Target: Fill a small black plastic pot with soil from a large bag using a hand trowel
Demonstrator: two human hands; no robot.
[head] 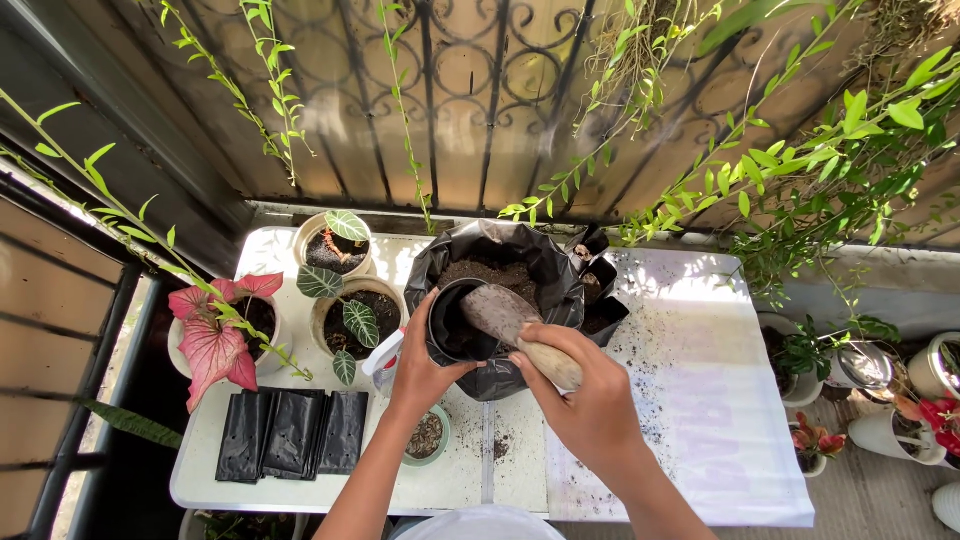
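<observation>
Both hands were closed on something. Left hand (425,375) had its grip wrapped round the rim of a small black pot (455,325), thumb on the near edge and fingers on the left side, holding it upright and open just above the desk (520,480). Right hand (590,400) had its grip clamped on the wooden handle of a trowel (510,320), whose soil-crusted blade lay tilted across the mouth of the pot, tip pointing up and left.

Just behind the pot stood a big black bag (545,270) of soil, its top rolled open and its side touching the pot. To the right of the bag loose soil was scattered over a white sheet (700,420) that covered that half of the desk.

Left of the hands stood two pale pots with dark green veined leaves (350,315), and further left a white pot with a pink-leaved plant (215,340). A row of flat black grow bags (295,435) lay near the front left corner. A small green bowl (428,437) sat under the left forearm, with a white spray bottle (383,362) just beside the left wrist.

More potted plants (870,400) stood on the floor to the right of the desk, well apart from the hands.
</observation>
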